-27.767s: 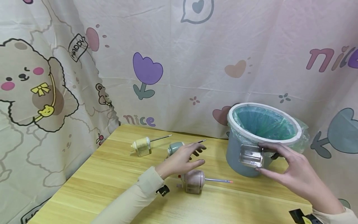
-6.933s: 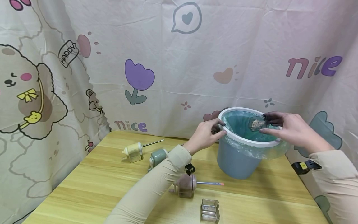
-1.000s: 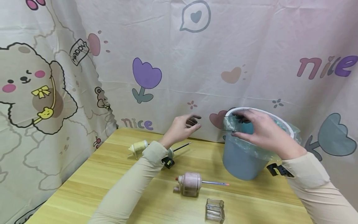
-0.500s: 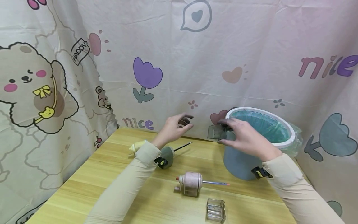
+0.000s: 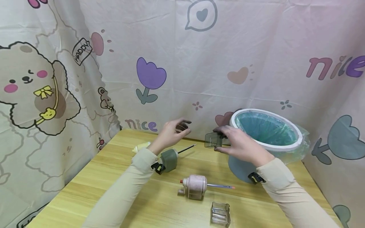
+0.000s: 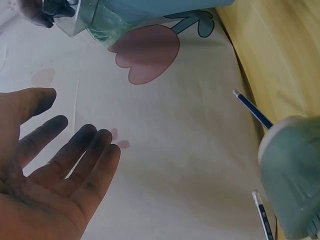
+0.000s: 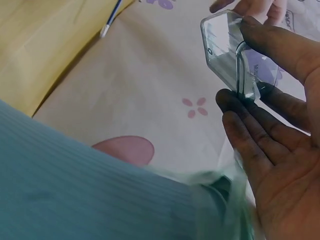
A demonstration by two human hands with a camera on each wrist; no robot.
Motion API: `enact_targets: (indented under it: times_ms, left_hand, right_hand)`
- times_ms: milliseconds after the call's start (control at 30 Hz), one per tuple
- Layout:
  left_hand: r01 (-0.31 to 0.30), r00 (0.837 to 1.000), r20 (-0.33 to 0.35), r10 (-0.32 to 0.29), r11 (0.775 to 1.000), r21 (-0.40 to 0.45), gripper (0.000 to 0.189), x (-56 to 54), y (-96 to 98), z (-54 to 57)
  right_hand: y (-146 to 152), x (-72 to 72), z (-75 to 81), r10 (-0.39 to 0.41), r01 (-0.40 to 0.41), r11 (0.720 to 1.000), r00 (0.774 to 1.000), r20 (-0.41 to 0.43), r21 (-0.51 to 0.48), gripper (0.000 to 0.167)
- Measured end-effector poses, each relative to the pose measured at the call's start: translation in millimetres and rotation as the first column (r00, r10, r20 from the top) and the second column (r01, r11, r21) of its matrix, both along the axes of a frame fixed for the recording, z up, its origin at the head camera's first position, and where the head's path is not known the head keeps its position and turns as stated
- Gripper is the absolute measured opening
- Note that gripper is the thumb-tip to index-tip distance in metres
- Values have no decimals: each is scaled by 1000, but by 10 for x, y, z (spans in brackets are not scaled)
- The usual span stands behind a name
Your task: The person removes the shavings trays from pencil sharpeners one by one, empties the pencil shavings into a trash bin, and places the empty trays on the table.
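My right hand pinches a clear grey-tinted shavings tray between thumb and fingertips, left of the bin. In the right wrist view the tray looks see-through, with no shavings visible inside. My left hand hovers above the table holding nothing, its dark-smudged fingers loosely bent. Below it sits a green crank pencil sharpener with a dark pencil in it, partly covered by my wrist. A pink crank sharpener with a blue pencil stands nearer. In front lies a clear brownish tray.
A blue-grey bin with a white rim and green liner stands at the back right. Behind my left sleeve is a yellow sharpener, mostly hidden. A printed curtain hangs along the table's back and left.
My right hand has brought the tray from over the bin leftward and down, toward my left hand. The left hand has drifted slightly left and down. Earlier, shavings showed in the tray.
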State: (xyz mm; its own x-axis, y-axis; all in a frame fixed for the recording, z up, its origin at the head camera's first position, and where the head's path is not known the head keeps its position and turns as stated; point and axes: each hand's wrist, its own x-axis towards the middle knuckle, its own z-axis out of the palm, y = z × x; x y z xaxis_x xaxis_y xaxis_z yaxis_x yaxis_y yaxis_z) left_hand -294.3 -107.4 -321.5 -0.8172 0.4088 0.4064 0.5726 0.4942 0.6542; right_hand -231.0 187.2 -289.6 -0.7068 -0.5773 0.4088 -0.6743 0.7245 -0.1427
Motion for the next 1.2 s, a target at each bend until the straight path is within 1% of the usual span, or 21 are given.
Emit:
enact_targets:
  times_ms: [233,433,600,833,1067,1200]
  left_hand:
    - [-25,999,19,25,999,-24,40,34,-105,-48]
    - [-40,999,35,42,998,-41,43,58,-193,-86]
    - [-38,998,45,39,999,-28,44,79,-270,-98]
    - [-53,998,35,54,998,-17,43,76,-387,-135]
    - [-62,998,27,62,998,-14,42,97,-456,-136]
    - [-61,998,16,61,998,1,41,97,-506,-148]
  right_hand:
    - [-65,-49,-163,2,-1,1000,999,54,-13,63]
    - [-101,-140,-355,10,-10,1000,996,86,-6,61]
    - [-124,-227,-492,5,-5,1000,993,119,4,59]
    - [-141,-324,-628,-8,11,1000,978,210,-12,59]
    - [-142,-449,-788,-21,23,1000,967,255,-4,61]
    - [-162,-493,-851,-32,32,999,954,299,6,64]
